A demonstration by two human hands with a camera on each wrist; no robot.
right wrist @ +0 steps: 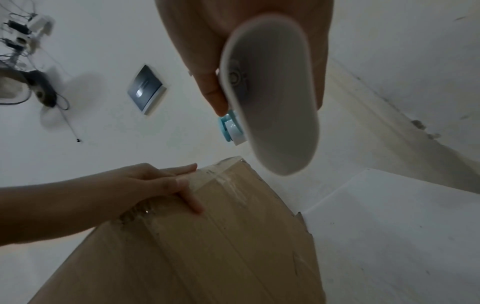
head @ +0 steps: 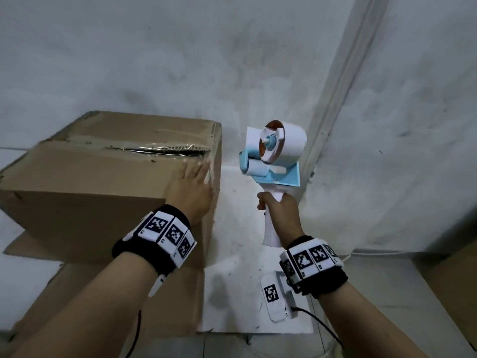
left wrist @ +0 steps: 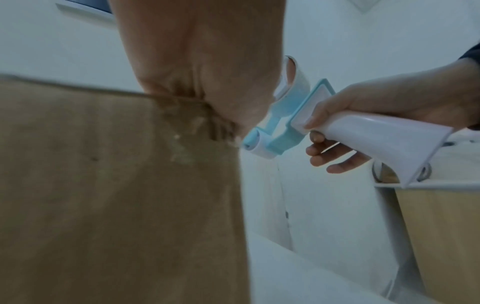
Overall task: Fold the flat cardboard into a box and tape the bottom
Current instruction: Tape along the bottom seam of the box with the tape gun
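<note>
The brown corrugated cardboard box stands folded up on the white surface, its matte top flaps meeting in a ragged seam covered by a strip of glossy, wrinkled clear tape. More clear tape wraps over the box's corner edge, just ahead of the left fingertips. Loose flat flaps of the same cardboard spread out under the box, below the left wrist.

The left hand lies flat on the box top at the edge nearest the right hand, fingers straight and together, pressing the taped corner; in the right wrist view the thumb reaches down the side face. It grips nothing.

The right hand is clenched round the smooth white flared plastic handle of the blue-and-white tape dispenser, held upright in the air. Above the right hand's knuckles sit the dispenser's pale blue frame, a small white roller and a white roll of tape on an orange-centred hub. The roller faces the box's side but stays apart from it; a clear gap of bare white surface lies between the two hands.

Beyond both hands rises a grey-white scuffed wall, with a pale vertical moulding past the right hand. To the outer side of the right hand the room stays open down to another brown cardboard edge.
</note>
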